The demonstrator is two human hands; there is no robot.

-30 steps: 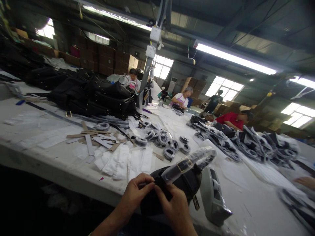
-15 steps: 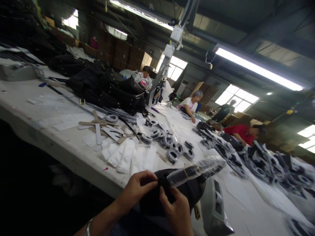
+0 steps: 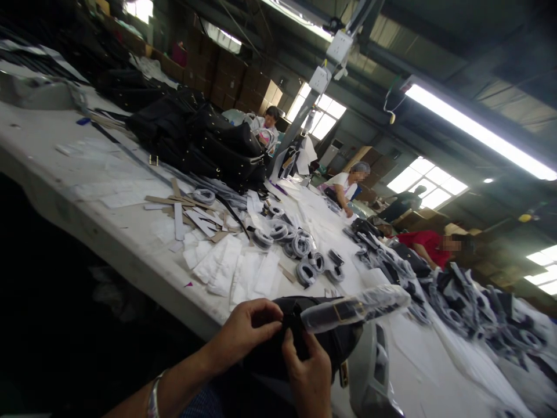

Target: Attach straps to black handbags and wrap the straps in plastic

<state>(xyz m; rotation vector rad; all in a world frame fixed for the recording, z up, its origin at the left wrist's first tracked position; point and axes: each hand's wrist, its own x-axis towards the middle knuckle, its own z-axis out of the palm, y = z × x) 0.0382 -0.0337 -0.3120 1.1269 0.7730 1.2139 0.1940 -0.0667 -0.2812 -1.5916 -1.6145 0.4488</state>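
Both hands pinch the near end of a black strap sleeved in clear plastic film (image 3: 352, 309), over a black fabric bag (image 3: 322, 339). The left hand (image 3: 250, 328) grips at nine o'clock and the right hand (image 3: 307, 371) at five; the strap's attachment looks unfinished.

**Materials and finishes at the workbench**

Black bag (image 3: 304, 342): matt cloth. Strap (image 3: 354, 307): dark, sheathed in glossy, crinkled clear plastic wrap, with a brass-coloured metal buckle. Table (image 3: 87, 191): dull white, smooth. Paper sheets (image 3: 235, 270): white, matt. Card strips (image 3: 176, 203): brown, matt. Bracelet (image 3: 152, 397): shiny metal.
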